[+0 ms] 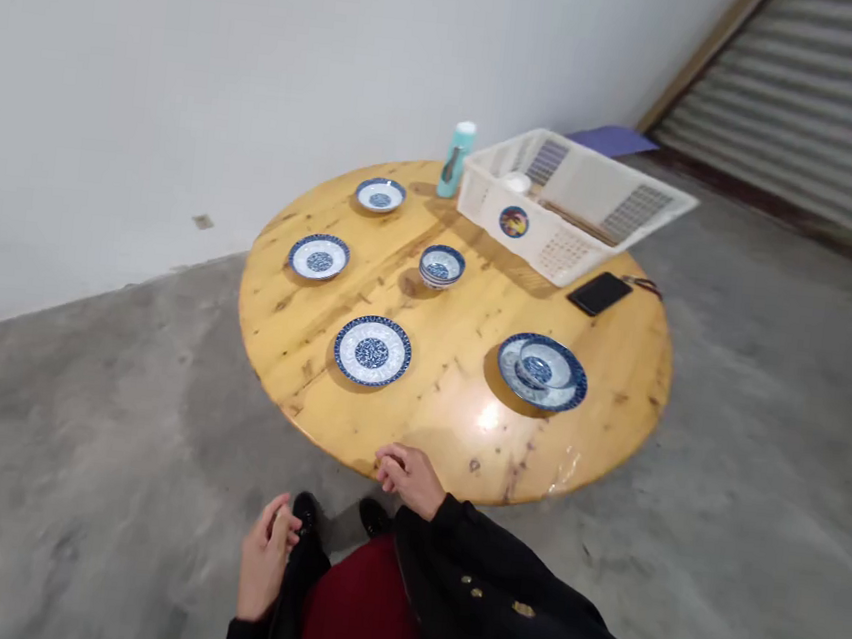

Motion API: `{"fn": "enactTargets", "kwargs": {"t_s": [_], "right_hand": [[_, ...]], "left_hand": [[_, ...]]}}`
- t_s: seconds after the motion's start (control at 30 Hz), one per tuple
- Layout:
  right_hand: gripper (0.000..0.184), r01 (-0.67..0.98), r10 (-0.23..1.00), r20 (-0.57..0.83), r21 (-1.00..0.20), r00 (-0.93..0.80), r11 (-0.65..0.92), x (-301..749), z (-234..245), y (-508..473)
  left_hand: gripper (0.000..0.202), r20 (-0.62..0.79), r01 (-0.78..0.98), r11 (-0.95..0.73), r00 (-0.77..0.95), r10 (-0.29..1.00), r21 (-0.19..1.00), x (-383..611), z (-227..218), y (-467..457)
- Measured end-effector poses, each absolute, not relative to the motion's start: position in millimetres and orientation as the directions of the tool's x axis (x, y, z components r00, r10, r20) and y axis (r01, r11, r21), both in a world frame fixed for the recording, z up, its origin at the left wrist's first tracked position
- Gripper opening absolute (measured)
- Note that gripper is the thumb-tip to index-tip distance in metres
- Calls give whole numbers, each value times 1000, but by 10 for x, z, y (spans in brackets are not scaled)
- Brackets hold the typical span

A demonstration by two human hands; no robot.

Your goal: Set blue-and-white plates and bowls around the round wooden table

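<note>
My left hand (267, 557) hangs low beside my body, in front of the round wooden table (445, 432). Its fingers are loosely bent and apart, with nothing held. At the table's near edge is my right hand (411, 477), also empty, its fingers loosely curled. Closest to it lies a flat blue-and-white plate (373, 352). To the right, another blue-rimmed plate (574, 389) carries a bowl-like dish (540, 363). A small stack of blue-patterned bowls (442, 266) stands near the middle. Two more plates, one at the left (318, 257) and one at the back (380, 195), lie apart.
A white plastic basket (505, 237) stands at the back right, holding a white round item (516, 182) and brown sticks. Beside it are a turquoise bottle (456, 160) and a black phone (599, 294). A wall (192, 86) rises behind the table.
</note>
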State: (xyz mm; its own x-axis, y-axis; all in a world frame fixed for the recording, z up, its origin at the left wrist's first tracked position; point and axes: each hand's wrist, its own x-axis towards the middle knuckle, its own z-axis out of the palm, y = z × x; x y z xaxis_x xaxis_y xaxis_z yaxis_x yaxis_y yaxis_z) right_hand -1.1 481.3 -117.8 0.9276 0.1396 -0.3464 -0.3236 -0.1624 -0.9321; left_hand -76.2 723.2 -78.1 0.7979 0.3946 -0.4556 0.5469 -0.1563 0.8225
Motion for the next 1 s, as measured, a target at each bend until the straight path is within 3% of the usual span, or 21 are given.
{"fn": "enactTargets", "kwargs": {"t_s": [0.13,0.27,0.43,0.57,0.8,1.0], "right_hand": [[35,-401,-87,-397,-916,914,-26,-18,-1153,5020],[35,-377,-236,-384,-923,893,75,61,-1079,5273],[36,-309,-407,-306,-949,861,60,304,-915,5256],[34,-275,-540,-236,-961,808,9,727,-778,4888],[29,-273,-652,-163,-960,740,-69,2029,-692,3938],[29,-389,-698,-157,-902,698,-186,3125,-822,3273]], "left_hand": [[81,-379,442,-259,888,258,859,-201,-661,7668],[73,-327,368,-307,928,177,878,198,-639,8072],[65,-341,328,-335,940,22,883,701,-666,8229],[57,-257,190,-376,957,-136,907,1376,-525,8054],[47,-144,-23,-469,937,-317,883,2938,-270,7182],[40,-123,-170,-557,885,-450,813,4082,-375,6096]]}}
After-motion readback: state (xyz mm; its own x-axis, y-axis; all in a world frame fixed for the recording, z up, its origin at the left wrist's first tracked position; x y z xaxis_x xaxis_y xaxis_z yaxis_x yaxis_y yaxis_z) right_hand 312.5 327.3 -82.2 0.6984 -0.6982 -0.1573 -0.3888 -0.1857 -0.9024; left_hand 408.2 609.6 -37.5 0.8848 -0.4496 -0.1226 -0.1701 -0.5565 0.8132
